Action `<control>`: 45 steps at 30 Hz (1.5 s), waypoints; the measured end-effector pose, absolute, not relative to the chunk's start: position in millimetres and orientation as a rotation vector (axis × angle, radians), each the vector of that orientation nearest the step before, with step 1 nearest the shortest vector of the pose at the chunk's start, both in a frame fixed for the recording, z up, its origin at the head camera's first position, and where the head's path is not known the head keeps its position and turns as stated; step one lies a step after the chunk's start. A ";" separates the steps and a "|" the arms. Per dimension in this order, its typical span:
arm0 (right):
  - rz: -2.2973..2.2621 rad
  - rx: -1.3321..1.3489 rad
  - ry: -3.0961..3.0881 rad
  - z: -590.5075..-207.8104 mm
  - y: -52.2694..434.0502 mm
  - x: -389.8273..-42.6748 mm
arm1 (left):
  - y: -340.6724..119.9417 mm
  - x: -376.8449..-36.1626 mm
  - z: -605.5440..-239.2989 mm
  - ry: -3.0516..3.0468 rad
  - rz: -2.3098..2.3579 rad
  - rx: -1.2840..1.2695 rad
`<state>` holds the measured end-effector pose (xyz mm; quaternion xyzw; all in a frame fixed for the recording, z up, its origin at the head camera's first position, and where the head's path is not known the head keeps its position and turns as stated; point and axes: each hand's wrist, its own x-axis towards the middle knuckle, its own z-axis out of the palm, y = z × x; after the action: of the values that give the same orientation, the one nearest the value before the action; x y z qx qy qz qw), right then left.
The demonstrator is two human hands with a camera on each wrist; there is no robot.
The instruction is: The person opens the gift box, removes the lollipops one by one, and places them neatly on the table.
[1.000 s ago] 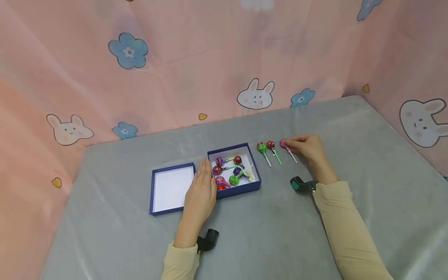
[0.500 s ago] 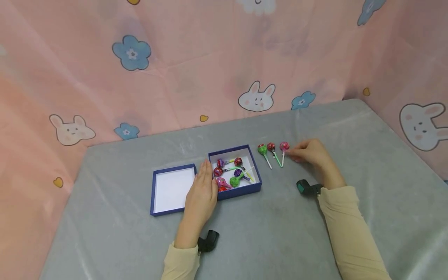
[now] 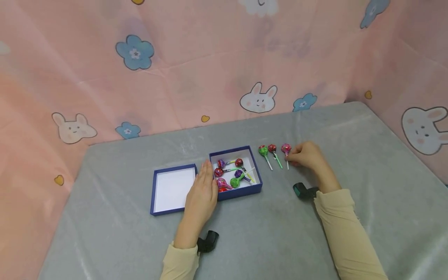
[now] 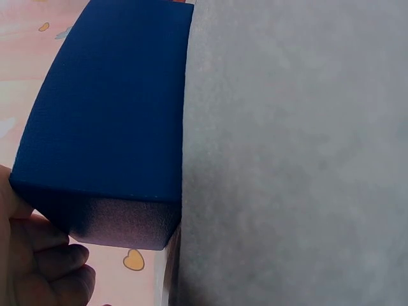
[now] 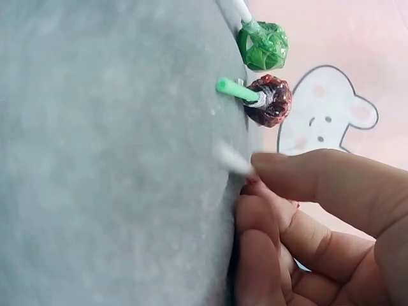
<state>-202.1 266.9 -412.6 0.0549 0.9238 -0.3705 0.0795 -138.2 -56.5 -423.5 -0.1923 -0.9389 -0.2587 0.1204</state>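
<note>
- Pink lolly (image 3: 286,148) — the right hand (image 3: 308,154) pinches its white stick, thumb over curled fingers (image 5: 306,175), on the grey bench (image 3: 350,147).
- Just left of it lie a red lolly (image 3: 272,147) and a green lolly (image 3: 263,150), side by side, sticks toward the person.
- Left hand (image 3: 202,194) rests flat, fingers straight, against the left wall of the blue box (image 3: 258,171) — more lollies lie inside it.
- Lid (image 3: 152,190), white inside, sits just left of the box.
</note>
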 end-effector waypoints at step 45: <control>-1.277 0.143 2.780 -422.0 270.0 -201.0 | -56.9 -137.3 -422.9 -2.753 -0.740 -0.552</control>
<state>-201.0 270.0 -422.0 0.0467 0.9070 -0.4167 0.0397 -137.3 -56.9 -422.9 -0.1889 -0.9414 -0.2532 0.1187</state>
